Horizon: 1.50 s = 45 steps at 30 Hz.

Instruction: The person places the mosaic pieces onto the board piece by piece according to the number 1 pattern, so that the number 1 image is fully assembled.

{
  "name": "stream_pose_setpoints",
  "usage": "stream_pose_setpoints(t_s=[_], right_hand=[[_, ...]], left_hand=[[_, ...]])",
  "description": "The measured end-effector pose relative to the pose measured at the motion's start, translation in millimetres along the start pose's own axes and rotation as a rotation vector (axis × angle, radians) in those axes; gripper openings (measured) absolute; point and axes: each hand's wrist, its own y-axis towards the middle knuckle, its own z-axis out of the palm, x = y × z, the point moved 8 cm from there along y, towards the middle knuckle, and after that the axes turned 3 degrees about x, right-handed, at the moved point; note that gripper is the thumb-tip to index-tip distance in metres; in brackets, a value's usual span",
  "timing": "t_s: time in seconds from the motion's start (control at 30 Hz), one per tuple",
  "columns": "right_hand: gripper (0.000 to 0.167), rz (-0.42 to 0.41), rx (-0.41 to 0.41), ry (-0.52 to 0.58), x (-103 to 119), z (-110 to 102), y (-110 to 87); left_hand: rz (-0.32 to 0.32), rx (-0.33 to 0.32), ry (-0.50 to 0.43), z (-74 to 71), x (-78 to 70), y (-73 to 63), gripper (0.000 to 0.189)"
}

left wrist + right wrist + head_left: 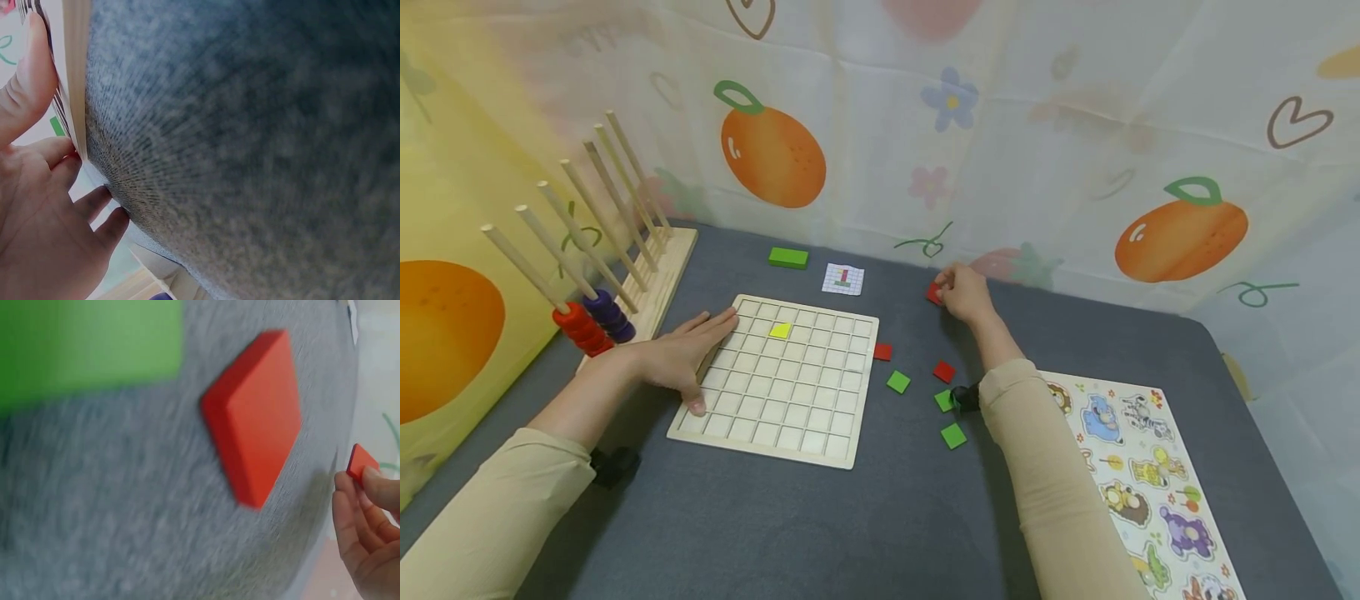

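My left hand (679, 360) rests along the left edge of a wooden grid board (760, 450), its thumb on the near corner and its fingers spread at the side. In the left wrist view, the fingers touch the board's edge. One yellow tile (781, 331) lies in the board's upper part. My right hand (964, 293) pinches a red square tile (361, 462) between thumb and fingers, near the back of the table. Closer to the board lie red tiles (943, 372) and green tiles (898, 382), loose on the table.
At the left stands a wooden rack with upright pegs (662, 267), bearing red rings (582, 329) and purple rings (610, 315). A green block (788, 258) and a small pattern card (843, 280) lie behind the board. An animal picture board (1150, 467) lies under the right forearm's side.
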Motion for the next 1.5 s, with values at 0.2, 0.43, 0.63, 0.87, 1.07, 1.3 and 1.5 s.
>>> stream_pose_setpoints(t_s=[0.2,0.43,0.63,0.87,1.07,1.3,1.5], right_hand=[[0.02,-0.045,0.01,0.145,14,8,1.5],[0.022,-0.098,0.028,0.203,34,16,1.2],[0.023,-0.126,0.072,0.275,48,26,0.1],[0.022,-0.139,0.105,0.298,66,39,-4.4],[0.022,-0.143,0.131,0.316,79,53,-7.5],[0.02,-0.186,0.138,0.294,99,67,-10.9],[0.02,-0.215,0.156,0.223,115,80,-15.1]], left_hand=[[-0.01,0.001,0.008,0.4,-0.8,0.3,0.139],[-0.009,-0.003,0.017,0.3,-0.6,0.2,0.139],[-0.014,-0.005,0.02,-0.4,-0.5,0.6,0.14],[-0.021,-0.002,0.015,0.1,0.6,0.2,0.14],[-0.012,0.006,0.003,0.7,1.0,0.5,0.139],[-0.01,0.007,0.006,0.2,0.5,0.3,0.139],[-0.007,0.006,0.004,0.6,-0.1,0.2,0.139]])
